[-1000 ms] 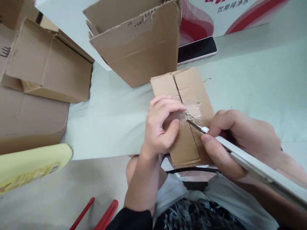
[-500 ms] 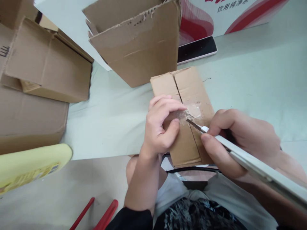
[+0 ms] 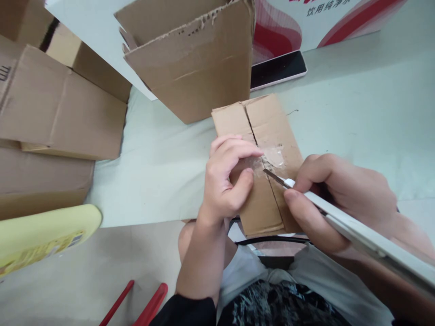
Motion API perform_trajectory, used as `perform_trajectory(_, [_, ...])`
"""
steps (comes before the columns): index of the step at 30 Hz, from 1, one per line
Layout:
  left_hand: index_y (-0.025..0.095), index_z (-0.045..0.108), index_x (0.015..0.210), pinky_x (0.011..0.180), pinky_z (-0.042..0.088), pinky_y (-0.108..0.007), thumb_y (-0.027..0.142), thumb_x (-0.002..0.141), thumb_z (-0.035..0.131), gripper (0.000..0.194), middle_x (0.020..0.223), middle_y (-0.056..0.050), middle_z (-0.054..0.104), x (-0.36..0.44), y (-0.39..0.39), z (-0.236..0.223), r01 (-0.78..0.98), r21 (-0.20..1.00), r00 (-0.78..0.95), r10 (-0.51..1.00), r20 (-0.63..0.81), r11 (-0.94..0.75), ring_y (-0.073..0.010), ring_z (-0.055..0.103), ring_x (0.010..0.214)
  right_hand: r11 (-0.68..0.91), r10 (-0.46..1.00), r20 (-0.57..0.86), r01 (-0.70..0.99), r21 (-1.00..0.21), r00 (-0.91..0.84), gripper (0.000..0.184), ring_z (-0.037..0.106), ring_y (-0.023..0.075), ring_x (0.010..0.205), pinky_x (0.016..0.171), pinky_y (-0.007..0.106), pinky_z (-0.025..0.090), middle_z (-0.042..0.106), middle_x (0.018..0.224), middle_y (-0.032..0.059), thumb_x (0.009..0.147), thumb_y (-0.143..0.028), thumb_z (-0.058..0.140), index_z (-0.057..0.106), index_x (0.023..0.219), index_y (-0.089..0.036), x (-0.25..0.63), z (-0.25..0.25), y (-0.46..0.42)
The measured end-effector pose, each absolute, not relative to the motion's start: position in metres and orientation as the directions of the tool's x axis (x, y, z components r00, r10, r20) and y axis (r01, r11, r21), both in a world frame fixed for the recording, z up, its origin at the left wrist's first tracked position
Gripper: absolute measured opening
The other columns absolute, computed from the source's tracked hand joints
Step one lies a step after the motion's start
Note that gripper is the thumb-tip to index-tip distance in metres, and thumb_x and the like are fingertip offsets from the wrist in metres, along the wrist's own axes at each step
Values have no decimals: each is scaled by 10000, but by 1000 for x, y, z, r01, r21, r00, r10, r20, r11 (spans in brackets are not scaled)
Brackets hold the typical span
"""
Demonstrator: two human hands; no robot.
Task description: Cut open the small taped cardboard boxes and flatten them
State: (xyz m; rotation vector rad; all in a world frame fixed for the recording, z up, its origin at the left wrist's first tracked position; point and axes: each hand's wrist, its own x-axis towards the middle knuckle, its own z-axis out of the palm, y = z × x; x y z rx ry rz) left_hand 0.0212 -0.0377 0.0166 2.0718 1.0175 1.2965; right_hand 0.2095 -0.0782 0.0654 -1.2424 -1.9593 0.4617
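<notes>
In the head view a small cardboard box [image 3: 261, 213] lies at the table's front edge, a seam running down its top and clear tape [image 3: 273, 155] across that seam. My left hand [image 3: 228, 174] rests on the left half of the box, fingers bent a little and thumb apart, gripping nothing. A white utility knife [image 3: 360, 233] is held in my right hand [image 3: 343, 199], thumb and forefinger close to its blade. The blade's tip is at the seam, near the lower edge of the tape and just beside my left thumb.
Behind the box stand a taller opened carton [image 3: 204, 68], a phone [image 3: 279, 70] and a white and red carton [image 3: 326, 22]. More cardboard boxes [image 3: 84, 108] are stacked at the left, above a yellow rounded object [image 3: 50, 231]. Red bars [image 3: 151, 303] show near the floor.
The upper cardboard box at the left has shifted down and to the left. My hands, the knife and the small box look nearly the same.
</notes>
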Motion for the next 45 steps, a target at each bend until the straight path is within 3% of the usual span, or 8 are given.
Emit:
perform_trajectory(13, [264,677,1024,1121,498,-446,156,839,571,239,1006,7,775,21,-38,16,317,729,271,795,543,-606,-216,669,1022,459,881,411,634,-623,-234,128,416,36,442,417,149,311,532,557,-90,848,-181,549,446,819,-250,209,62,-81])
perform_trajectory(28, [284,681,1028,1098,494,-524,268,875,547,205,995,-24,769,19,-39,14,410,710,269,820,505,-572,-268,660,1041,438,895,388,599,-670,-220,134,427,48,420,401,150,330,525,524,-79,823,-166,560,452,806,-245,209,66,-79])
perform_trajectory(40, [285,676,1011,1098,497,-513,205,842,544,229,992,-3,773,21,-39,17,372,723,263,814,519,-581,-249,662,1019,426,904,361,541,-725,-228,146,442,48,417,406,158,365,534,537,-75,838,-145,564,462,830,-249,210,68,-81])
perform_trajectory(45, [289,682,1015,1097,496,-537,260,863,538,211,993,-20,768,20,-40,16,422,710,259,825,502,-564,-272,656,1052,430,903,363,526,-734,-231,159,455,62,414,395,178,375,544,540,-73,821,-141,577,466,828,-254,212,66,-81])
